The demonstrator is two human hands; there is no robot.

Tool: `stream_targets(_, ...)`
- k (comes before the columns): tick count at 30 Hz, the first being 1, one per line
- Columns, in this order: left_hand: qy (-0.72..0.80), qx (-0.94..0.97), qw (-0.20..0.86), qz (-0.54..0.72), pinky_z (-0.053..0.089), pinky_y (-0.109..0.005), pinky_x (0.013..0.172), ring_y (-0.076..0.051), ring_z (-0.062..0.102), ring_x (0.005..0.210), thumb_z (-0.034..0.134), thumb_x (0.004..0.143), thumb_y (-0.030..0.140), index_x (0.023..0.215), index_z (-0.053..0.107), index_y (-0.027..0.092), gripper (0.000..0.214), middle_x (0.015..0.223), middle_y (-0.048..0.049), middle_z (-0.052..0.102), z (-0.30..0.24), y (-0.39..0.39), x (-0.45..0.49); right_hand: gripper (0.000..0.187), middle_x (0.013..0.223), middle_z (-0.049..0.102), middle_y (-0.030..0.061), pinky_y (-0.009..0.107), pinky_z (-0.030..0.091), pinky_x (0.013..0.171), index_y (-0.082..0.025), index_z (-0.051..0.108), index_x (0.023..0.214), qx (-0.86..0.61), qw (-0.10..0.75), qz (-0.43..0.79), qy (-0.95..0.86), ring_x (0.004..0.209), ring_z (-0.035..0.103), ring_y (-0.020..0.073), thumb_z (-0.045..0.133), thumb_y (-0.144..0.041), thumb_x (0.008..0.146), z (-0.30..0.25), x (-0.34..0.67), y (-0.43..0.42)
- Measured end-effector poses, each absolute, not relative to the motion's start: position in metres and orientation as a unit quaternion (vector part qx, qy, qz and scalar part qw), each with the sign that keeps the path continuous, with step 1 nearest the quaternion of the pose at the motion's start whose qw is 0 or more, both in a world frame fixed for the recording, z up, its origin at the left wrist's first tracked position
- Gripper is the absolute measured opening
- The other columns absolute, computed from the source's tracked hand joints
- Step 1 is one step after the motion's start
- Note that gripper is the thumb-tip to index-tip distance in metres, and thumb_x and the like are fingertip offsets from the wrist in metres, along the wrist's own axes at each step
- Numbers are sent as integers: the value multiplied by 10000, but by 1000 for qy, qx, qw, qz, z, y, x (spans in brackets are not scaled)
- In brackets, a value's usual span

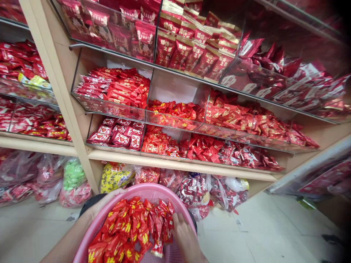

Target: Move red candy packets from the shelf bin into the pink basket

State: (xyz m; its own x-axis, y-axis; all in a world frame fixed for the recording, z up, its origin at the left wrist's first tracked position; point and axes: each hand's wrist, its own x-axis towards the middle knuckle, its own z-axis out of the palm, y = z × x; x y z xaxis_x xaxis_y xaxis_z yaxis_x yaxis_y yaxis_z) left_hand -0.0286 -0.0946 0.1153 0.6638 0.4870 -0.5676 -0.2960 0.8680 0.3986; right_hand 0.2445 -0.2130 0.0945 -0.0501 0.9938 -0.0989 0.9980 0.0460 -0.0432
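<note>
A round pink plastic basket [87, 233] with a mesh wall is at the bottom centre, tilted towards me. My left hand [102, 201] grips its left rim, the fingers partly hidden behind it. Red wrapped candies [120, 230] with yellow print fill much of the basket, and darker red packets [161, 223] lie on its right side. Inside the right wall, my right hand [185, 232] has its fingers curled against these darker packets. The fingertips are partly hidden among them.
Ahead is a wooden shelf [175, 164] with clear acrylic bins [175, 122] of red packets. Under it, bagged candies [194, 190] rest near the tiled floor [233, 233]. A wooden post [55, 80] divides off another shelf section on the left.
</note>
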Motion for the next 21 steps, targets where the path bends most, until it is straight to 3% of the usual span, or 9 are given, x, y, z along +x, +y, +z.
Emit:
stream_targets(2,352,144,900,211,500,-396,831,-322,656,849,624,712,321,870,639,119,257,791,-123,721,118,-96,-28,502,1122,577,146,292,512,745,-128,464,1193,697,13,-65,714,917,618,222,409,8,712,96,246,-214)
stream_targets(4,353,156,898,210,511,-399,800,-324,663,807,628,706,329,860,644,118,262,772,-121,721,119,-97,-27,587,1296,462,167,320,462,891,-112,363,1296,692,-10,-77,718,1130,507,239,389,-7,718,96,248,-215)
stream_targets(7,361,175,890,217,528,-386,746,-318,670,756,633,698,330,839,651,121,253,739,-118,720,118,-96,-27,687,1429,273,131,363,314,1040,-104,220,1373,671,-25,-132,729,1304,266,227,358,-11,706,94,250,-216)
stream_targets(9,363,179,889,216,533,-371,716,-307,672,720,626,703,329,812,654,118,239,707,-111,717,116,-96,-27,752,1451,219,96,367,255,1069,-123,159,1389,656,-23,-166,736,1327,199,198,329,20,670,94,249,-212)
stream_targets(13,332,165,904,213,525,-345,721,-294,669,722,589,736,333,770,644,103,239,665,-79,712,118,-97,-27,846,1470,149,49,366,221,1082,-159,94,1397,607,-34,-183,773,1340,140,169,302,66,608,95,248,-202)
stream_targets(21,311,166,912,208,445,-385,889,-323,627,924,560,745,342,808,641,105,259,766,-100,719,123,-99,-29,751,1471,120,4,379,244,1074,-264,58,1391,658,0,-139,740,1333,169,188,279,4,725,81,248,-206)
